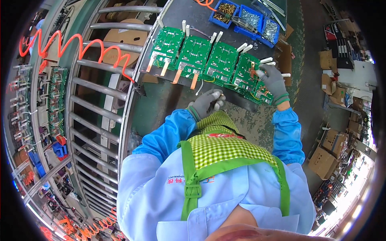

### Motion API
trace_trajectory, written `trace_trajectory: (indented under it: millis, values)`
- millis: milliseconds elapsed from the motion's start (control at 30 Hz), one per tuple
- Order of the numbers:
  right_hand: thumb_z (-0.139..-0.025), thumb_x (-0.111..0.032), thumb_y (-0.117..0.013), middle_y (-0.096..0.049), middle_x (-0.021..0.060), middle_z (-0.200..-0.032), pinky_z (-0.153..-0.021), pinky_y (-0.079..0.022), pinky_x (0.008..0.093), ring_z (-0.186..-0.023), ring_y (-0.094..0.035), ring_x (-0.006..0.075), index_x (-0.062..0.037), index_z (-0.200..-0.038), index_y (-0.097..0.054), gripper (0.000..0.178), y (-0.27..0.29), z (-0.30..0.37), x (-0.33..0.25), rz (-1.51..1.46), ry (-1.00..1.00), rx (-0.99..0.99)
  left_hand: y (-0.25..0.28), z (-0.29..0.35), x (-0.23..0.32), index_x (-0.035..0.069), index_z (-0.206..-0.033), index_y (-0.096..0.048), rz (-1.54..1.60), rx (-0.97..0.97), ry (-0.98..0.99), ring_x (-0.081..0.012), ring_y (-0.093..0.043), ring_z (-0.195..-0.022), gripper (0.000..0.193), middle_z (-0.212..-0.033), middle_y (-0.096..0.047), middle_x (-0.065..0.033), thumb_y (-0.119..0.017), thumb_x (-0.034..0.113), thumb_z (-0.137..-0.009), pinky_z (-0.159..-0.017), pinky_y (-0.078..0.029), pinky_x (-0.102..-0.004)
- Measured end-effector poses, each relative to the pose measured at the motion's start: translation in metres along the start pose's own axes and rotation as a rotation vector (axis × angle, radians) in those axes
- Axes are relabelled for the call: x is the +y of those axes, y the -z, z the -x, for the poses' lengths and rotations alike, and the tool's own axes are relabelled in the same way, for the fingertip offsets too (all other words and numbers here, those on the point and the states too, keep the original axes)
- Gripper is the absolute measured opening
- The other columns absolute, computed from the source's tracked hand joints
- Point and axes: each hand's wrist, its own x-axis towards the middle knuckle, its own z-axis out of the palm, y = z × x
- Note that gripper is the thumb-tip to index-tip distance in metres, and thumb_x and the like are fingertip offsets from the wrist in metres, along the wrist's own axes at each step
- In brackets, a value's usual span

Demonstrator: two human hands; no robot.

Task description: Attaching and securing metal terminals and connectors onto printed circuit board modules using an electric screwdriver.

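Head view: the relation that seems to matter most is between the grey-gloved right hand (pixel 274 82) and the narrow copper-coloured metal strip (pixel 252 69) on the fourth green rectangular circuit board (pixel 242 74) from the left. The strip lies just left of that hand's fingertips, its long axis running roughly from the board's far edge toward the person. The right hand comes in from the strip's right side, bent at the fingers; I cannot tell whether its grip pinches the strip or only touches it.

The grey-gloved left hand (pixel 205 105) is farther off, on the person's side of the dark flat bench (pixel 203 30), below the third green circuit board (pixel 220 63) and well apart from the strip. Its fingers curl inward, thumb near them; anything between the tips is too small to make out. By position, the right hand is clearly nearer.
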Motion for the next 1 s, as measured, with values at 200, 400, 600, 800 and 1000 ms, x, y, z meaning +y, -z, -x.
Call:
trace_trajectory:
  millis: [200,400,600,800,1000]
  values:
    - [-0.082,-0.019,-0.06,-0.061,0.0118,-0.096,-0.072,-0.049,0.0319,-0.083,-0.061,0.0219,-0.0058,-0.111,-0.058,0.032,-0.009,0.029,0.015,-0.161,-0.171,0.071,0.034,0.005,-0.009,0.007,-0.104,-0.052,0.09,0.15,-0.094,-0.0144,-0.058,-0.077,0.014,-0.093,-0.057,-0.0071,-0.05,0.012,-0.091,-0.057,-0.053,-0.0202]
    - [-0.076,-0.011,-0.065,-0.061,0.0079,-0.093,-0.07,-0.049,0.0305,-0.077,-0.061,0.0183,-0.0072,-0.111,-0.056,0.036,-0.041,0.042,0.003,-0.199,-0.321,-0.075,0.02,-0.014,-0.013,0.007,-0.105,-0.053,0.154,0.228,-0.142,-0.0142,-0.057,-0.078,0.015,-0.097,-0.057,-0.0076,-0.05,0.008,-0.09,-0.058,-0.054,-0.02]
    - [-0.085,-0.014,-0.059,-0.06,0.0,-0.088,-0.068,-0.045,0.0237,-0.074,-0.054,0.0078,-0.0037,-0.103,-0.06,0.02,-0.06,0.024,0.014,-0.602,-0.207,0.02,0.047,-0.039,0.008,0.004,-0.1,-0.052,0.375,0.292,-0.372,-0.013,-0.055,-0.074,0.013,-0.09,-0.056,-0.0055,-0.049,0.014,-0.093,-0.056,-0.051,-0.0227]
    - [-0.092,-0.025,-0.051,-0.053,-0.0026,-0.077,-0.054,-0.039,0.0191,-0.062,-0.044,0.0032,-0.0061,-0.102,-0.059,0.023,-0.019,0.014,-0.033,-1.052,-0.45,-0.09,0.054,-0.055,0.007,0.007,-0.098,-0.055,0.462,0.31,-0.474,-0.0151,-0.056,-0.073,0.012,-0.086,-0.058,-0.0053,-0.051,0.016,-0.092,-0.054,-0.05,-0.0247]
    - [-0.095,-0.032,-0.045,-0.052,-0.0016,-0.079,-0.049,-0.034,0.019,-0.057,-0.041,0.004,-0.0081,-0.107,-0.051,0.027,-0.015,0.013,-0.037,-1.257,-0.457,-0.319,0.055,-0.072,0.008,0.007,-0.095,-0.054,0.435,0.319,-0.42,-0.0142,-0.054,-0.069,0.012,-0.081,-0.055,-0.0032,-0.05,0.018,-0.092,-0.053,-0.047,-0.0242]
